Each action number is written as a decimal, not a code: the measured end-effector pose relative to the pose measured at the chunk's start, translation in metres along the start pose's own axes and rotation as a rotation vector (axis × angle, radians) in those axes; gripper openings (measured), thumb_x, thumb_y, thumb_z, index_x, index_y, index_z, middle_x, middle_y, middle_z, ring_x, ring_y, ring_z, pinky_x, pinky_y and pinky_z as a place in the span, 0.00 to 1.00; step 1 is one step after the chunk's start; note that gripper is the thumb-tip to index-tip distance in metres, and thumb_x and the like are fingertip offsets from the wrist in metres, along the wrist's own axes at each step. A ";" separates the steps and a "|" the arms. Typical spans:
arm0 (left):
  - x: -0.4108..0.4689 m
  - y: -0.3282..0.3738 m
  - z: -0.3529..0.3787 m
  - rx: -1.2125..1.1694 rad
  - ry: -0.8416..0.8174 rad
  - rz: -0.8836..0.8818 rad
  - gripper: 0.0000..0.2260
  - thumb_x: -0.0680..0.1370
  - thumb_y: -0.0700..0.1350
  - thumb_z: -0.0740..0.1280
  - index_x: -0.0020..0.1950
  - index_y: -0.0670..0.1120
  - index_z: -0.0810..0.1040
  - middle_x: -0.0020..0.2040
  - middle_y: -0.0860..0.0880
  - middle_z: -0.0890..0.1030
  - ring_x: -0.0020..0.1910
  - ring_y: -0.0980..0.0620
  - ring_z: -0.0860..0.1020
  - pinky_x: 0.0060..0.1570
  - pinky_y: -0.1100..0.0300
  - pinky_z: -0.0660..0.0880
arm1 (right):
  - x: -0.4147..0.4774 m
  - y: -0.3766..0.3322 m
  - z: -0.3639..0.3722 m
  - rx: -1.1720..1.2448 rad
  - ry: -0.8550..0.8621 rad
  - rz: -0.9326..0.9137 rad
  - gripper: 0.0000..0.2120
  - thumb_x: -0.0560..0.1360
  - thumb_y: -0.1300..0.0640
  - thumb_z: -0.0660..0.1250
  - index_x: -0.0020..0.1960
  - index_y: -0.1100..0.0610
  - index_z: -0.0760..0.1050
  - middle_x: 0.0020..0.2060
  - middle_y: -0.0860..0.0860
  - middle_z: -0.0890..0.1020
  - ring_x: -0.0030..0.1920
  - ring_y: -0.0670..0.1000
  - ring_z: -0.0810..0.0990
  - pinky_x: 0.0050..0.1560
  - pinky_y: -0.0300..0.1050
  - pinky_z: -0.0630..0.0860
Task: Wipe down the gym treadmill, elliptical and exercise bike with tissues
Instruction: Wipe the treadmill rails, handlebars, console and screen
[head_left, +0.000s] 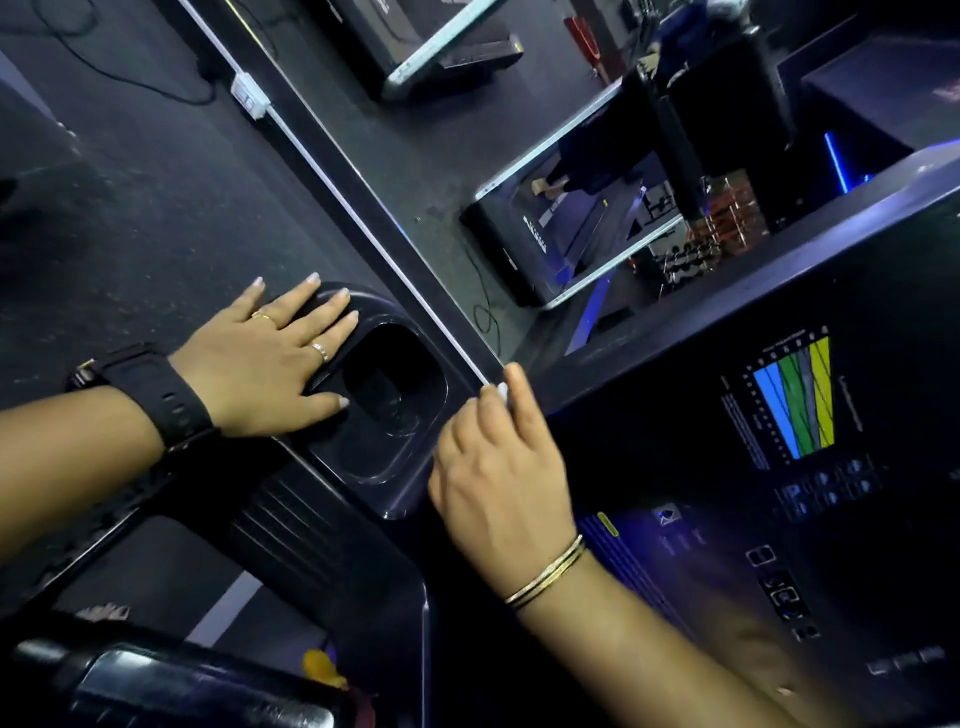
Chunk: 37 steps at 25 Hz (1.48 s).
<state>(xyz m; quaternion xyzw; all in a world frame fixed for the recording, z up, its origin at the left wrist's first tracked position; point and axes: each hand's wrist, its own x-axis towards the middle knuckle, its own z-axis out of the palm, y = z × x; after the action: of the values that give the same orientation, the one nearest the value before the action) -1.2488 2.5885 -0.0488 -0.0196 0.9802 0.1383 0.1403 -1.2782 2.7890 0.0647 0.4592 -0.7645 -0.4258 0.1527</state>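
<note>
left hand (260, 364) flat on cup holder (395, 400) rim | right hand (498, 467) bent at treadmill console (675, 457) edge; grip unclear

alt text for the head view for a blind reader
A person's left hand lies flat, fingers spread, on the cup holder rim of a treadmill console. The right hand, fingers bent, touches the console edge; no tissue shows.

Left grip (260, 358) is flat out, palm down, fingers straight and spread, thumb out to the side. Two rings (319, 352) on it, black watch (156, 395) on the wrist, bare forearm coming in from the left edge. Right grip (498, 467) shows its back, index finger pointing up, other fingers bent under. Can't tell if it's pinching anything. Thin bangles (545, 574) on that wrist, forearm a bit blurry.
</note>
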 end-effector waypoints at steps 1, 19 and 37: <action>0.000 0.000 0.002 0.012 0.006 0.001 0.36 0.78 0.68 0.41 0.76 0.50 0.29 0.76 0.52 0.29 0.75 0.49 0.29 0.75 0.44 0.35 | 0.000 -0.003 0.001 0.007 0.003 -0.027 0.13 0.75 0.54 0.61 0.42 0.59 0.81 0.37 0.54 0.78 0.52 0.59 0.79 0.76 0.59 0.39; 0.005 0.095 -0.017 -1.251 0.263 0.504 0.24 0.82 0.55 0.49 0.79 0.53 0.51 0.78 0.59 0.52 0.75 0.69 0.44 0.70 0.76 0.43 | 0.004 0.124 -0.024 -0.049 0.323 0.144 0.15 0.79 0.51 0.57 0.51 0.54 0.82 0.48 0.50 0.83 0.58 0.54 0.80 0.75 0.57 0.40; 0.017 0.131 -0.037 -1.342 0.399 0.687 0.25 0.83 0.52 0.53 0.78 0.55 0.47 0.78 0.64 0.47 0.77 0.64 0.43 0.74 0.69 0.44 | 0.015 0.228 -0.046 -0.083 0.333 0.334 0.19 0.80 0.51 0.53 0.52 0.55 0.81 0.51 0.52 0.84 0.63 0.56 0.75 0.74 0.66 0.44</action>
<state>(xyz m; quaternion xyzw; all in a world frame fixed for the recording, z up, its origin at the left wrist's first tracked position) -1.2856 2.7040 0.0152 0.1799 0.6446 0.7314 -0.1313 -1.3881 2.8026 0.2696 0.3835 -0.7760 -0.3438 0.3640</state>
